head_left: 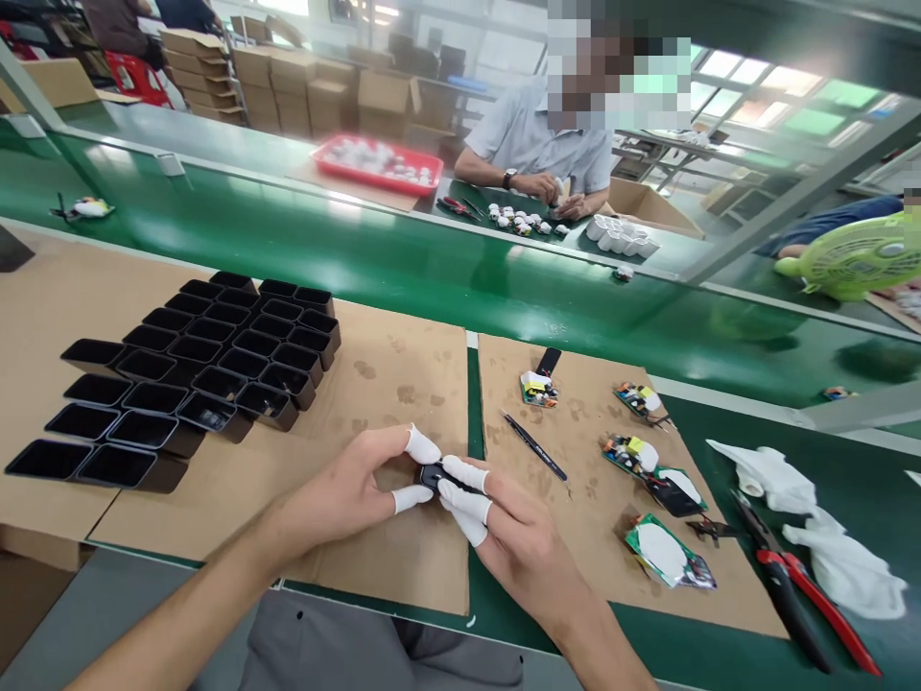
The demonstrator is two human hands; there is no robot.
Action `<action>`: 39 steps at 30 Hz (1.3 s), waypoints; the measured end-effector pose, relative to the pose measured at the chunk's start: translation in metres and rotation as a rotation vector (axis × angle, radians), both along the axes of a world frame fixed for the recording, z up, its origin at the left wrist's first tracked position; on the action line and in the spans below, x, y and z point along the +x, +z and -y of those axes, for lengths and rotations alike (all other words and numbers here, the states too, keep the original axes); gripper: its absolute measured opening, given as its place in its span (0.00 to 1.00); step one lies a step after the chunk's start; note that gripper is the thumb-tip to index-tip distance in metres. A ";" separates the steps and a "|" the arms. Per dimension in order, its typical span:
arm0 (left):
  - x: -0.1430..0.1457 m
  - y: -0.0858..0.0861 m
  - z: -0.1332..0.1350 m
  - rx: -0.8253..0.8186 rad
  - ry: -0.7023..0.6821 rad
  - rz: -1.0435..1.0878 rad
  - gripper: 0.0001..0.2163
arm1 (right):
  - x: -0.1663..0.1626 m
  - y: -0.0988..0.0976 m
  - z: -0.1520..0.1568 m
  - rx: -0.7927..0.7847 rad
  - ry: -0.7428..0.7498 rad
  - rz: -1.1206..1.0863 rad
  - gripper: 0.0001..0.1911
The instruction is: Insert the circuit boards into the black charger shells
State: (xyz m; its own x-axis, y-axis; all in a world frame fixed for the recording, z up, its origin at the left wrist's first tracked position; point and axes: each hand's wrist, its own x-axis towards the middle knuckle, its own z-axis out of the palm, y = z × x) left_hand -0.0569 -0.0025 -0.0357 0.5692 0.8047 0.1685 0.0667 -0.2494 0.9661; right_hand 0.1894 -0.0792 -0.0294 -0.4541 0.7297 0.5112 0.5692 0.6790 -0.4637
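Note:
Between my two hands, over the cardboard mat, is a small black plastic case [432,477]. My left hand [352,485] grips its left side with thumb and forefinger, both in white finger cots. From the other side my right hand [504,523] presses on it with several white-capped fingertips, which hide much of the case. Black tweezers [534,445] lie to the right of my hands. Beyond them rests a circuit board with a yellow part [538,388]. More boards lie farther right, among them one with a white round pad [662,549].
Rows of open black cases [208,350] stand on cardboard at left. Red-handled pliers [784,576] and white gloves [845,561] lie at right. Across the green conveyor belt [403,274], a co-worker [539,144] handles small parts near a red tray [378,165]. A green fan [860,251] stands at far right.

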 end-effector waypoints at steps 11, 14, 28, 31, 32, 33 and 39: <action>-0.001 -0.004 0.004 0.324 -0.032 -0.143 0.09 | -0.009 -0.006 0.002 -0.021 -0.103 -0.050 0.25; -0.002 -0.006 0.004 0.367 -0.035 -0.134 0.10 | -0.010 -0.012 0.004 0.005 -0.141 -0.076 0.27; 0.003 -0.004 0.001 0.192 -0.034 0.060 0.03 | -0.009 -0.019 0.006 0.123 -0.090 -0.017 0.33; 0.003 -0.004 0.001 0.181 -0.035 0.061 0.04 | -0.010 -0.018 0.005 0.114 -0.093 -0.029 0.31; 0.003 -0.004 0.001 0.174 -0.033 0.062 0.04 | -0.010 -0.017 0.004 0.107 -0.102 -0.042 0.30; 0.003 -0.003 0.001 0.165 -0.031 0.064 0.03 | -0.011 -0.016 0.004 0.096 -0.112 -0.057 0.30; 0.003 0.001 0.000 0.171 -0.044 0.041 0.05 | -0.012 -0.011 -0.002 0.052 -0.109 -0.138 0.27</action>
